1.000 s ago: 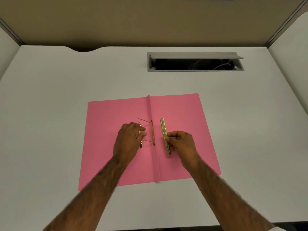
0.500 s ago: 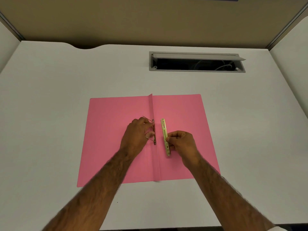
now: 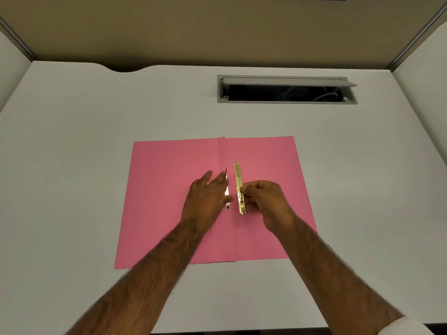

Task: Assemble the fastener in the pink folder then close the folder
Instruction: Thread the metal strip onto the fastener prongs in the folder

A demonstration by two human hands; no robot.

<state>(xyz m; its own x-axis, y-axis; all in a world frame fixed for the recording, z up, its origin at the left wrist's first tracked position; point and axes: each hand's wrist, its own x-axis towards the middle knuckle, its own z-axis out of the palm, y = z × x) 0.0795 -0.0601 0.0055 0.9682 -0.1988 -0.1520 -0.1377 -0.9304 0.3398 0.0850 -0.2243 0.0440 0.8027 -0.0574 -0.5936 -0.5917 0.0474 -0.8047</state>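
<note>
1. Prongs of the fastener base (image 3: 227,189) that lay splayed out to the left a second ago now stand close against the spine crease (image 3: 225,165) of the pink folder (image 3: 169,213); the left hand (image 3: 205,199) has swung them up and across.
2. Left grip: fingers mostly extended, pressed against the prongs just left of the crease. Whether they pinch the metal or only push it, I cannot tell.
3. Right hand (image 3: 263,201) sits just right of the crease, thumb and fingertips closed on the gold compressor bar (image 3: 239,188), which lies parallel to the crease on the right-hand leaf.
4. Folder lies open and flat on the white bench (image 3: 72,165).
5. Judgement: with the prongs raised, the bar looks ready to be threaded over them; bending the prongs down and closing the folder remain undone.
</note>
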